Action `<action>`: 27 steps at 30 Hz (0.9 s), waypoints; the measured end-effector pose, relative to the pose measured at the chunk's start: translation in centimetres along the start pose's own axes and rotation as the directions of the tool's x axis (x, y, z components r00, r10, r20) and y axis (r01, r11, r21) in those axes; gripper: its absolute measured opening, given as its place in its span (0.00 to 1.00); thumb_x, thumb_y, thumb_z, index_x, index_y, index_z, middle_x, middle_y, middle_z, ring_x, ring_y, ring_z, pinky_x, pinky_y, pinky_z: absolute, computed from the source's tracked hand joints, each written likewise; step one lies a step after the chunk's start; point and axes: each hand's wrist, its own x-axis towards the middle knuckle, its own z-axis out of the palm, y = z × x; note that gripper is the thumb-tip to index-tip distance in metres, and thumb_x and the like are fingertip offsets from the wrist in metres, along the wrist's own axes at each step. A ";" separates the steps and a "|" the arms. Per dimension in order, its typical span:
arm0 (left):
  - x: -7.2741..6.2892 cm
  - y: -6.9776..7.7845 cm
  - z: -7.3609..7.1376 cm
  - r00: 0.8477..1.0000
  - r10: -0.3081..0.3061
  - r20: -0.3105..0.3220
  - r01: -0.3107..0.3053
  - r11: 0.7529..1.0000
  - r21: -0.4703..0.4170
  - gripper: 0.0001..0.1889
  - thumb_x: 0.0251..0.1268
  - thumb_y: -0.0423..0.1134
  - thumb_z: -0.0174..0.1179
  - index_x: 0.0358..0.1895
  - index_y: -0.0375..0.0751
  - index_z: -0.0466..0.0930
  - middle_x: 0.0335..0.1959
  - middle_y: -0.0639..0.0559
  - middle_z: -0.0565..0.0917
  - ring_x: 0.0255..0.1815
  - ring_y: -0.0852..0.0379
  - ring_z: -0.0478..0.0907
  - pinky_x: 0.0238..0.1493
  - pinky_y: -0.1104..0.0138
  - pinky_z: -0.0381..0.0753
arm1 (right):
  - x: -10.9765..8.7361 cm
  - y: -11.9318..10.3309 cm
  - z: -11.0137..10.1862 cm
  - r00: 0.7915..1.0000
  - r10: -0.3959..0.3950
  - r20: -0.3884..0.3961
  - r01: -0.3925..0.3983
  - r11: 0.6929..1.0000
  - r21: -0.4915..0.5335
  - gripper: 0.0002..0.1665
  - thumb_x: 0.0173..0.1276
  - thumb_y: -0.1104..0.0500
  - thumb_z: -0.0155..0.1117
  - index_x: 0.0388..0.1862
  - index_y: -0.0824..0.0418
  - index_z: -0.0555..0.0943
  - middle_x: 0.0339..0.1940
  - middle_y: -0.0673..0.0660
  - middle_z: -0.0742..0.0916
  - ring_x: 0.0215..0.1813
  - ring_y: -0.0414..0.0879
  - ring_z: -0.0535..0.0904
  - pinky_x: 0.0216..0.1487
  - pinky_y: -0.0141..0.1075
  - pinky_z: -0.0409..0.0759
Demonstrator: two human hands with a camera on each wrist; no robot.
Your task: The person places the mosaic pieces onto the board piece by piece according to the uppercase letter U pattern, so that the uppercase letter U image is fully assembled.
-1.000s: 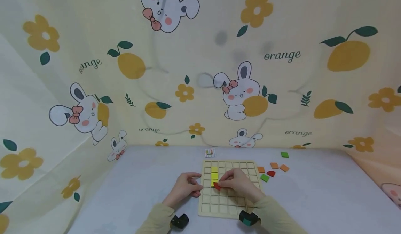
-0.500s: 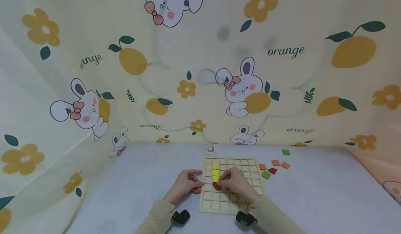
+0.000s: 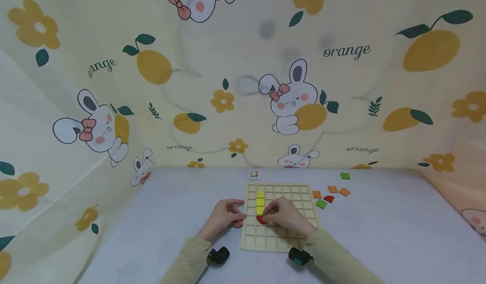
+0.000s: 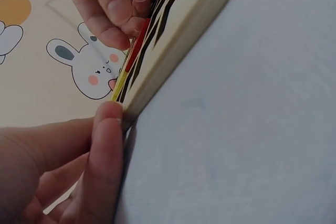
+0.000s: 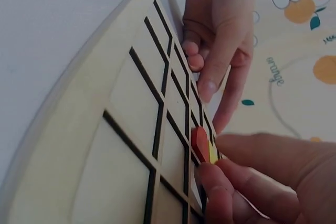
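A pale wooden grid board (image 3: 250, 242) lies on the table with several yellow square tiles (image 3: 260, 201) in one column. Directly below them in that column is a red quarter-circle tile (image 3: 260, 220). My right hand (image 3: 286, 215) has its thumb and fingertips at this tile, pinching its right side; the right wrist view shows the red tile (image 5: 199, 144) slightly tilted at the fingertips. Along the board's left edge, my left hand (image 3: 223, 216) touches the rim with extended fingertips. In the left wrist view one left fingertip (image 4: 109, 111) presses the board's edge.
Right of the board lie orange square tiles (image 3: 333, 189), green tiles (image 3: 321, 204) and another red quarter-circle tile (image 3: 329, 199). Behind the board sits a small patterned card (image 3: 255, 174). A printed curtain (image 3: 228, 64) stands behind the white table.
The red quarter-circle tile has turned and settled under the yellow column, my right fingers staying at it. My left hand stays at the board's edge. The head view has tilted slightly.
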 end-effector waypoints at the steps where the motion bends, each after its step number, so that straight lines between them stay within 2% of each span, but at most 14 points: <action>1: 0.0 0.1 0.0 1.000 0.010 0.001 -0.010 1.000 0.006 0.27 0.54 0.29 0.68 0.60 0.33 0.74 0.29 0.44 0.81 0.22 0.57 0.82 0.27 0.65 0.86 | 0.0 0.0 -0.1 1.000 -0.011 0.006 0.011 1.000 -0.005 0.06 0.57 0.62 0.73 0.31 0.63 0.85 0.26 0.50 0.83 0.29 0.43 0.75 0.29 0.32 0.76; 7: -0.1 -0.1 0.0 1.000 -0.011 -0.001 0.011 1.000 0.019 0.27 0.54 0.29 0.69 0.60 0.34 0.74 0.30 0.44 0.81 0.22 0.56 0.82 0.27 0.65 0.86 | -0.1 0.5 0.2 0.997 -0.057 0.042 0.058 0.998 -0.008 0.10 0.54 0.64 0.75 0.35 0.63 0.84 0.24 0.50 0.81 0.28 0.44 0.74 0.28 0.31 0.75; 12: -0.2 -0.1 0.1 1.000 -0.018 -0.002 0.018 1.000 0.021 0.27 0.55 0.29 0.68 0.60 0.34 0.74 0.30 0.44 0.80 0.23 0.56 0.82 0.27 0.66 0.86 | -0.3 0.6 0.6 0.996 -0.089 0.027 0.089 0.996 -0.006 0.09 0.54 0.67 0.73 0.34 0.65 0.83 0.23 0.50 0.80 0.27 0.43 0.74 0.27 0.30 0.74; 18: 0.1 0.2 0.2 1.000 0.000 0.004 0.000 1.000 0.005 0.27 0.54 0.29 0.68 0.60 0.34 0.74 0.30 0.44 0.81 0.22 0.56 0.82 0.27 0.65 0.86 | -0.3 0.3 0.3 0.996 -0.087 -0.014 0.087 0.996 -0.029 0.09 0.52 0.67 0.74 0.32 0.65 0.83 0.23 0.50 0.80 0.27 0.42 0.73 0.27 0.29 0.74; 27: 0.5 -0.3 0.3 1.000 -0.020 -0.006 0.020 1.000 0.006 0.27 0.54 0.27 0.68 0.60 0.34 0.75 0.29 0.44 0.81 0.22 0.56 0.82 0.27 0.65 0.86 | -0.2 0.6 0.4 0.997 -0.078 0.009 0.079 0.997 -0.010 0.11 0.53 0.65 0.75 0.33 0.63 0.82 0.22 0.50 0.79 0.26 0.43 0.72 0.25 0.30 0.71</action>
